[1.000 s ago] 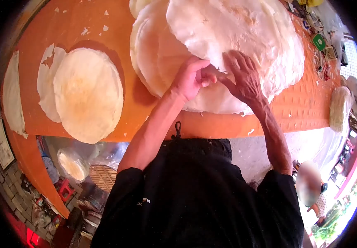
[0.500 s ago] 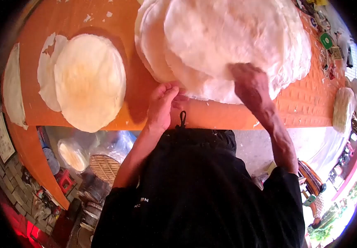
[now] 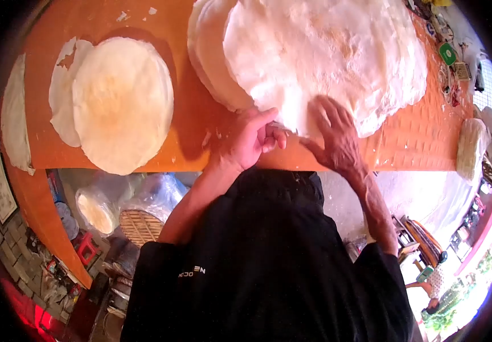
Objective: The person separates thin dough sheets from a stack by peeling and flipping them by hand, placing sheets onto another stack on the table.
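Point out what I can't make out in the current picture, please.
All in the head view:
- Big pile of sheets: far side cut off by the top edge.
- Right hand: hides the spot under its palm.
- Left hand: its curled fingers hide whether they grip anything.
- Torn sheet: partly covered by the round sheet.
- Framed card: print too small to read.

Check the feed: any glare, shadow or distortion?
Head view: fisheye curves the orange table toward black corners; glare whitens the floor at lower right; soft shadow borders the smaller round stack; the large stack near the right hand looks brightly lit.
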A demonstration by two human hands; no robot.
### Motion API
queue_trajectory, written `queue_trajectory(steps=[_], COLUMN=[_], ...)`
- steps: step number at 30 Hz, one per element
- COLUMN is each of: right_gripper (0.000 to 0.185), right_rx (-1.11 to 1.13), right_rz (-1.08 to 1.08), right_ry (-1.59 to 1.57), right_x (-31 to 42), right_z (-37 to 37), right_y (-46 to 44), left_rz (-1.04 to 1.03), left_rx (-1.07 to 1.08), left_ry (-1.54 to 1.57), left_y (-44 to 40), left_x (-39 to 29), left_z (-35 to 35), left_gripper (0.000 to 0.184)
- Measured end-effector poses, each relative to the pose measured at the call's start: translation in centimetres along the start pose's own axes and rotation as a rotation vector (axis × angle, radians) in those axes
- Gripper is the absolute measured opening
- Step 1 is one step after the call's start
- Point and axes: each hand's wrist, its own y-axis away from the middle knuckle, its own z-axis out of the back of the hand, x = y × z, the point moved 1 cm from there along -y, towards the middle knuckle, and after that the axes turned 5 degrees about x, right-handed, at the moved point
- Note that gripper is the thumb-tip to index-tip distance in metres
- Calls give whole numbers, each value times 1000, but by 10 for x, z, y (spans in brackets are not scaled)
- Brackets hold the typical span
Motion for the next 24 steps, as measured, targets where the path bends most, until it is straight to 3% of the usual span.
queue_trajectory(steps=[2,6,8,10,12,13,14,16,18,20,22,24], right_gripper=[54,40,35,32,18,26,22,16,17,21,25,25], right_rx=[-94,-266,-214,127,-172,-227,-540,-517,-293,-238,-251,-2], right_rz=[-3,-15,3,-205,-304,-617,-121,-246,-62,-100,96,-244], right_ry=[34,128,169,517,542,418,433,360,554,298,382,190], right_x=[-2,-13,-37,-77,-41,-33,-34,9,-2,-34,-106,-99], right_z=[-9,0,16,55,151,185,196,194,164,110,49,49], right_y=[4,-19,-34,-56,-73,-72,-66,-59,-66,-76,-75,-83], left_rz=[-12,-68,-157,-128,-44,-23,-22,-70,-64,-107,-113,-141], left_rx=[-63,52,36,18,-151,-203,-204,-301,-289,-197,-134,-171], left_ry=[3,19,-59,-109,-246,-248,-248,-243,-218,-197,-155,-109], left_y=[-1,-8,-11,-10,-10,-9,-7,-4,-7,-16,-32,-49], left_x=[-3,-8,-22,-27,-25,-24,-22,-22,-26,-26,-24,-21], left_z=[-13,-17,-27,-20,-9,-3,1,7,2,-1,-4,-10], left_gripper=[21,29,36,38,35,32,32,31,30,27,24,22])
